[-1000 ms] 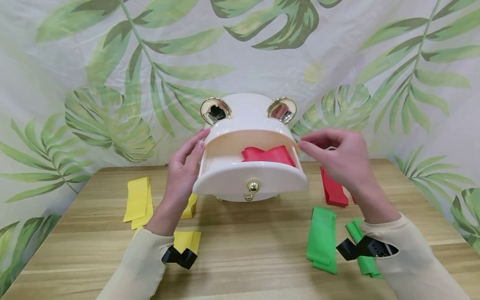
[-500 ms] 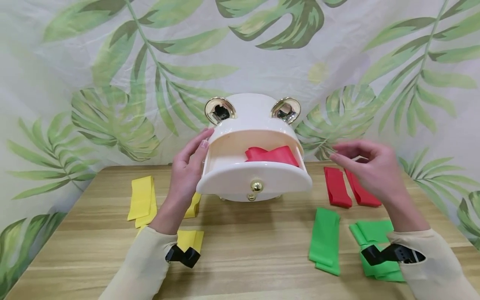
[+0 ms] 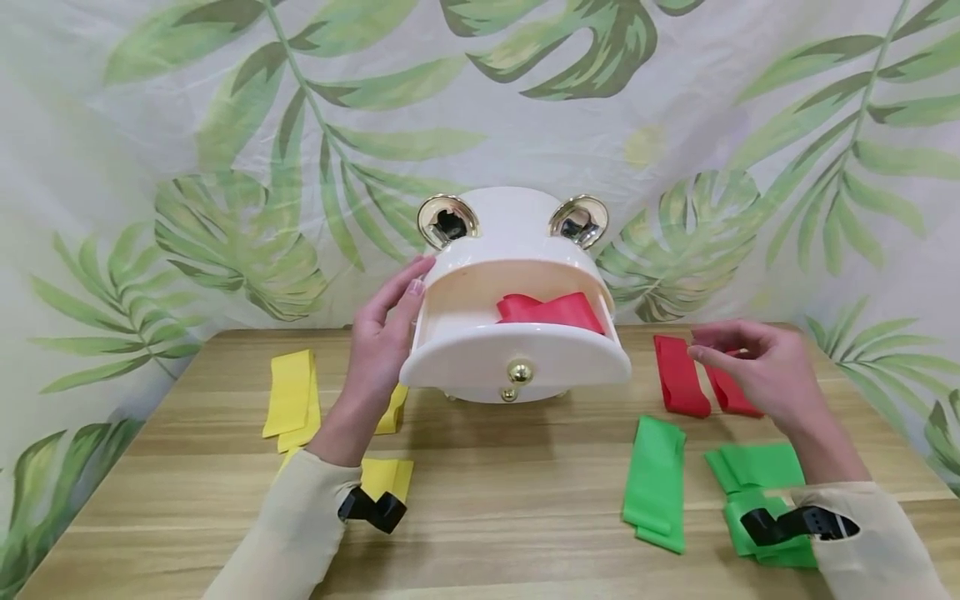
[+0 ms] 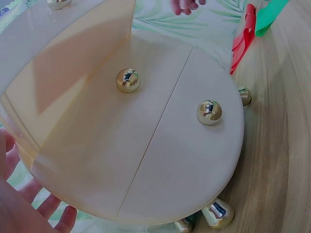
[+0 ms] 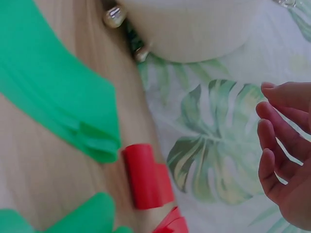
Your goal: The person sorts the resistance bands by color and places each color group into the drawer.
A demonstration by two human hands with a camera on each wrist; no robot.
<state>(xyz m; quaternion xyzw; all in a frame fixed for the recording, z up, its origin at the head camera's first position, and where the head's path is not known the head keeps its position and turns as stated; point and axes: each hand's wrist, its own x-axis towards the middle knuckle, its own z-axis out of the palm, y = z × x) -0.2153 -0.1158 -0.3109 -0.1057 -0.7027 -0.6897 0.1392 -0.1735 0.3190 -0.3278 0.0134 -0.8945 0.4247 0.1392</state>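
Compared with a second ago, we are lowering our right hand [image 3: 757, 371] and carrying it away from the side of the white drawer box [image 3: 517, 221], and now we are hovering it over the gap between the red strips [image 3: 681, 377]. We are shifting our sleeve [image 3: 877, 537] outward too, thus uncovering more of the green pieces [image 3: 765, 467] at far right. We are also turning our head view slightly left, so the box is appearing further right.

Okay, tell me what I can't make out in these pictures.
Head view: bottom of the red strip inside, hidden by the drawer front.
Head view: parts of the yellow strips, behind the left forearm.
Left wrist view: much of the left hand, cut off by the edge.
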